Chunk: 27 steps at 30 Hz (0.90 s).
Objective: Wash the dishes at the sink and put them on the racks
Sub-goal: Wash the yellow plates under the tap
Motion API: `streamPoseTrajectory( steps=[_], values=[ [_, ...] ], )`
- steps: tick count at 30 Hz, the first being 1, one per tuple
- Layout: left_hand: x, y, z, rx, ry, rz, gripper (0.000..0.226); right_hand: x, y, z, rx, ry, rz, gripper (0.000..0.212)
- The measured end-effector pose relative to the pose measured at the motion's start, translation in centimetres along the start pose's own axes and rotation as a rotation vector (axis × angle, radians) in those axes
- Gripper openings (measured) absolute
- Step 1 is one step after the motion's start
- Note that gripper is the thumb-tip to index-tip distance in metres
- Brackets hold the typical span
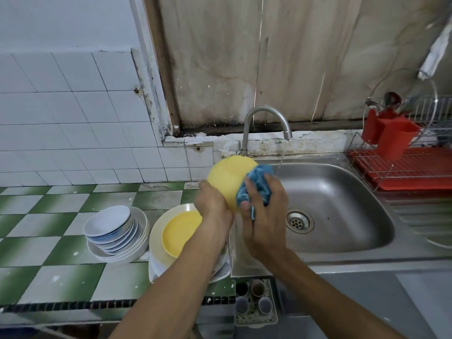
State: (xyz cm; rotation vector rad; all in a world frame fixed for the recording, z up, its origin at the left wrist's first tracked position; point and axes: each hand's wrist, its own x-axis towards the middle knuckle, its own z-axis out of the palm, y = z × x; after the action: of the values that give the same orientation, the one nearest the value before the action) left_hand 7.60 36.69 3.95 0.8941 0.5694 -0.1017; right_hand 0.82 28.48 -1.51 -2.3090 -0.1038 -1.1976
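Note:
A yellow bowl (228, 178) is held bottom-up over the left edge of the steel sink (342, 238). My left hand (212, 206) grips its lower left rim. My right hand (265, 204) holds a crumpled blue cloth (258, 185) against the bowl's right side. A thin stream of water runs from the tap (264, 118) into the basin. On the counter to the left stand a stack of white and blue bowls (112, 228) on plates and a second yellow bowl (179, 231) inside a cream plate (156, 231). The wire dish rack (391, 167) with a red tray sits at the right.
A red cutlery holder (389, 135) with spoons stands on the rack. Green and white checked tiles (49, 216) cover the counter. A small tray with several cups (254, 302) sits below the sink's front edge. The drain (299, 221) is uncovered.

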Motion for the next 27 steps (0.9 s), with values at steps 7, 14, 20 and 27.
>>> streamPoseTrajectory(
  steps=[7, 14, 20, 27],
  values=[
    [-2.6, 0.6, -0.6, 0.574, -0.505, 0.2, 0.031, 6.8, 0.3, -3.2, -0.054, -0.414, 0.13, 0.061],
    [-2.2, -0.1, -0.9, 0.442, -0.39, 0.015, 0.026, 7.0, 4.2, -4.7, 0.582, -0.366, 0.947, 0.041],
    [-1.5, -2.4, -0.7, -0.005, -0.018, -0.252, 0.02, 1.8, 0.8, -2.3, 0.251, 0.032, 0.546, 0.041],
    [-0.9, -1.8, -0.6, 0.253, -0.347, -0.078, 0.032, 1.9, 0.3, -1.8, -0.126, -0.081, -0.225, 0.047]
  ],
)
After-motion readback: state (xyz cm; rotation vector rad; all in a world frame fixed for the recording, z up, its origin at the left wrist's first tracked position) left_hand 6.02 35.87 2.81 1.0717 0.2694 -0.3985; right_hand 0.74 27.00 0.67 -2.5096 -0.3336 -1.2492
